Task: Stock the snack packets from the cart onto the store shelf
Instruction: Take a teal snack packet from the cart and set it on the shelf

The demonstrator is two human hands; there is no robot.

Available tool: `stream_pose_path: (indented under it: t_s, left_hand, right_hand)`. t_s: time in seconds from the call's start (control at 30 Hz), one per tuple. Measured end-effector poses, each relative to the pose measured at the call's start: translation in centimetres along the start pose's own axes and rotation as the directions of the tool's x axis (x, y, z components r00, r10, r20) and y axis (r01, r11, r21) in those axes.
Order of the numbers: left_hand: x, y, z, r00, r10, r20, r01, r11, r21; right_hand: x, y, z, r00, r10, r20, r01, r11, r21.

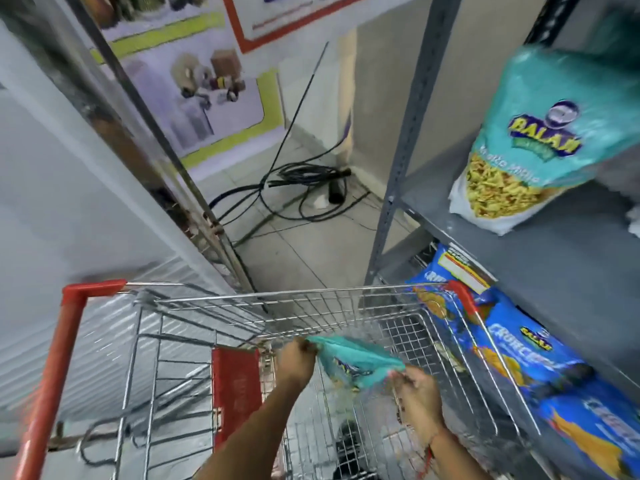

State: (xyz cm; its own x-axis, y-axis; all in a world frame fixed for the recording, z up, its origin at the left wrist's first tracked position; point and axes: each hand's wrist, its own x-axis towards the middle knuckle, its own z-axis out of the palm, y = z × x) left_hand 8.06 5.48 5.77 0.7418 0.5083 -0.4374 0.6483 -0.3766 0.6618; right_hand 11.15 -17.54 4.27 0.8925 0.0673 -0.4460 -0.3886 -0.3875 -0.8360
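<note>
Fingers [304,346] of two hands on one teal packet [353,362]

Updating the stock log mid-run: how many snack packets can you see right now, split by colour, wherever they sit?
Teal packets: 2, one standing on the grey shelf, one held over the cart by the left hand and right hand.
Blue packets: at least 2 on the lower shelf; blur hides the exact number.
Total: at least 4.
</note>
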Motion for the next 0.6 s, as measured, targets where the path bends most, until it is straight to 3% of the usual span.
stream_pose_path:
  t_s: [0.13,0.23,0.43,0.6]
  left_hand:
    - [-3.1,4.9,-1.8,0.985,0.171,0.021,-0.165,0.974,-0.158]
    - [-4.8,9.4,-3.4,0.950,0.313,0.013,-0.291,0.897,-0.331]
    - [-12.4,23.9,-7.9,0.779,0.626,-0.040,-0.558,0.662,-0.500]
    - [-18.6,35.4,-10.9,0.697,0.710,-0.096,-0.621,0.533,-0.575]
  right_hand:
    - [-2.8,-4.6,-3.7,0.978,-0.177,-0.112,0.181,0.983,0.034]
    - [-5.6,-9.5,-7.9,0.920,-0.333,-0.209,0.340,0.940,0.000]
    - [-13.3,-20.0,-17.9,0.743,-0.516,-0.427,0.568,0.823,-0.007]
    - [-19.7,-27.8,-26.7,0.546,-0.585,-0.600,0.692,0.718,-0.070]
